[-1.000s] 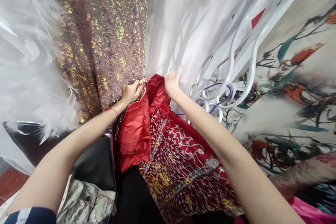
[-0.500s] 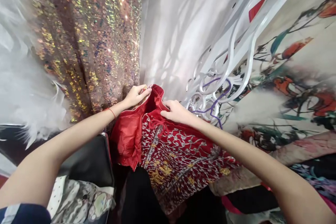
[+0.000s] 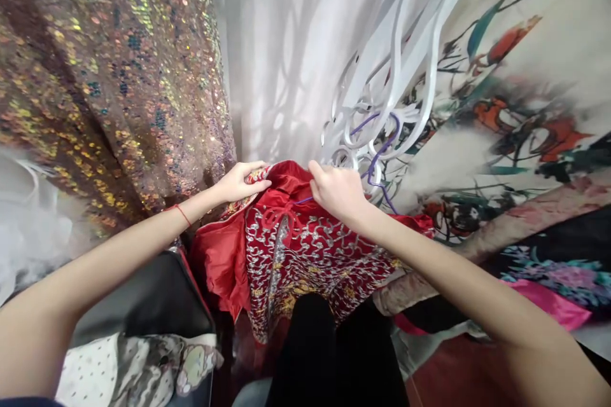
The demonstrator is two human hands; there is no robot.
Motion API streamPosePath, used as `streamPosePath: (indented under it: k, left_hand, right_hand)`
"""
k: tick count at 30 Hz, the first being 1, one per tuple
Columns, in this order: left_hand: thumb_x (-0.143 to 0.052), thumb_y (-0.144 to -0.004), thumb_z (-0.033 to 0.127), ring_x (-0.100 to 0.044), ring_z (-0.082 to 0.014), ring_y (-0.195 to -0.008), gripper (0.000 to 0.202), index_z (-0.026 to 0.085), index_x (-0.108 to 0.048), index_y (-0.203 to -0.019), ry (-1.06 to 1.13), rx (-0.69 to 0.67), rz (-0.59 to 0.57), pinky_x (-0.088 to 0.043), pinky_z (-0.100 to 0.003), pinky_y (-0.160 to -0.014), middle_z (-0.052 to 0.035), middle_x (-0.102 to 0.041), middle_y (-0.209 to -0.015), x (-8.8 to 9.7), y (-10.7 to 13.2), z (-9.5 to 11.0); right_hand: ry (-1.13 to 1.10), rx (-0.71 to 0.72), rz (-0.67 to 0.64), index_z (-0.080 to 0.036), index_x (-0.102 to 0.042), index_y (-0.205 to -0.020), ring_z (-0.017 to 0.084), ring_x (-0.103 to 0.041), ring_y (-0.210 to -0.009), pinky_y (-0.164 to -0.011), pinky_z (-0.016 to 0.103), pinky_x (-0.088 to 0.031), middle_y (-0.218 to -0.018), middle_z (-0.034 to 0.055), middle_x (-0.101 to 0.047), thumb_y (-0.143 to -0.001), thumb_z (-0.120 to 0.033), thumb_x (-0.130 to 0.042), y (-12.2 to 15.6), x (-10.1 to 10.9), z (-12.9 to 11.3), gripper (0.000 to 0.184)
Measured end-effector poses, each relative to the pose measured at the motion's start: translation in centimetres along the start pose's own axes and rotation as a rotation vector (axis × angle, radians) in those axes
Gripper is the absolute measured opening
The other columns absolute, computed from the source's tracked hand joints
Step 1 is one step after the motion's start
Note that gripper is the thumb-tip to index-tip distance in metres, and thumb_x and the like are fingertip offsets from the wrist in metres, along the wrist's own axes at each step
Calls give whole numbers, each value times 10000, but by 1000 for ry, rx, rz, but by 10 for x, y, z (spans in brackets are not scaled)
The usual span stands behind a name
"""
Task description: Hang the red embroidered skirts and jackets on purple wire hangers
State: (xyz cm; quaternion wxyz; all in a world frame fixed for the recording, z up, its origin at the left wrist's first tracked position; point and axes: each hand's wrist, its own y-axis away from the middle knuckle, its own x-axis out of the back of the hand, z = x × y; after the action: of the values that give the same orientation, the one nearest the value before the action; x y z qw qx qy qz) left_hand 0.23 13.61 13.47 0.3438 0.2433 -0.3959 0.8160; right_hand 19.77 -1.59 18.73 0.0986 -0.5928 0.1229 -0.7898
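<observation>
A red skirt (image 3: 296, 261) with silver and gold embroidery hangs over my lap. Its waist edge is held up, with shiny red lining showing, and a red drawstring (image 3: 279, 219) is tied in a bow at the front. My left hand (image 3: 243, 183) pinches the waist edge on the left, thumb in front. Opposite it, my right hand (image 3: 338, 196) is closed at the other side of the waist; its fingertips are partly hidden. A purple hanger (image 3: 380, 156) shows just right of my right hand, and a thin purple length lies against the red cloth to the hand's left.
White curled metalwork (image 3: 432, 57) rises on the right before a floral cloth (image 3: 506, 121). A sequined curtain-like cloth (image 3: 153, 76) hangs at left, beside white fabric (image 3: 281, 57). A black padded seat (image 3: 143, 296) holds a patterned cloth (image 3: 138, 369). White feathery material (image 3: 38, 222) is far left.
The view has shifted right. The waist opening is wider and flatter, and my right hand has closed into a fist. My left hand keeps its hold. The thin purple length now shows against the cloth.
</observation>
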Motion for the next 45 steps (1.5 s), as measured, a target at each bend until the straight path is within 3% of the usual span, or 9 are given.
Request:
streamPosePath:
  k: [9, 17, 27, 30, 32, 37, 39, 42, 45]
  left_hand:
    - [-445, -925, 433, -554, -153, -497, 417, 149, -679, -1121, -502, -2, -50, -317, -249, -543, 4, -581, -561, -6, 15, -2]
    - [-378, -936, 364, -616, -193, -556, 476, 161, -591, -1310, -634, 114, -134, -340, -264, -572, -18, -663, -649, -5, 39, -1]
    - [-418, -925, 396, -555, -180, -553, 355, 186, -677, -1045, -539, 293, 47, -381, -276, -626, -14, -603, -634, -15, 44, 26]
    - [-382, -961, 380, -659, -220, -911, 371, 184, -674, -1079, -539, 243, 231, -461, -291, -819, -96, -700, -966, -32, 43, 40]
    - [-376, -984, 400, -605, -240, -1129, 374, 173, -661, -1068, -444, 200, 311, -458, -310, -940, -123, -662, -1191, -41, 44, 51]
    - [-391, -1007, 513, -528, -134, -744, 422, 157, -594, -908, -128, 281, 238, -435, -235, -733, -2, -592, -788, -42, 44, 85]
    - [-405, -1006, 504, -488, -117, -714, 413, 155, -592, -891, -122, 261, 220, -405, -227, -712, 14, -561, -768, -39, 40, 100]
    - [-434, -1000, 479, -474, -114, -693, 395, 154, -618, -869, -182, 232, 220, -377, -235, -687, 17, -550, -744, -35, 26, 118]
    - [-534, -957, 496, -458, -107, -628, 388, 157, -658, -814, -262, 208, 218, -348, -240, -645, 24, -555, -665, -36, 7, 127]
  right_hand:
    - [55, 185, 184, -90, -688, -978, 181, -565, -572, -644, 320, -221, -653, 109, -708, -883, -191, -389, -1, -27, 5, 330]
    - [-18, 192, 239, -99, -697, -951, 188, -560, -599, -668, 340, -229, -688, 118, -709, -891, -206, -398, -7, -36, -3, 323]
    - [-197, 248, 127, -50, -665, -1123, 245, -582, -728, -812, 382, -312, -848, 183, -711, -931, -157, -304, 1, -33, 4, 422]
    - [-230, 249, 182, -73, -677, -1037, 271, -560, -823, -840, 399, -318, -862, 183, -691, -942, -165, -308, 6, -34, 10, 392]
    - [-256, 244, 261, -96, -683, -974, 289, -538, -919, -854, 409, -321, -926, 184, -677, -937, -185, -354, 12, -32, 13, 343]
    - [-427, 293, 515, -169, -672, -916, 315, -457, -1186, -962, 452, -331, -1199, 149, -606, -883, -200, -472, 44, -15, 21, 206]
    - [-516, 248, 583, -186, -657, -891, 307, -464, -1191, -986, 460, -348, -1194, 142, -603, -893, -234, -478, 62, -7, 34, 186]
    - [-626, -35, 653, -192, -629, -881, 290, -530, -1076, -951, 449, -403, -1067, 153, -623, -907, -255, -458, 84, -7, 69, 184]
    - [-810, -255, 548, -189, -603, -900, 275, -600, -935, -884, 438, -459, -951, 146, -655, -916, -314, -434, 93, -19, 112, 211]
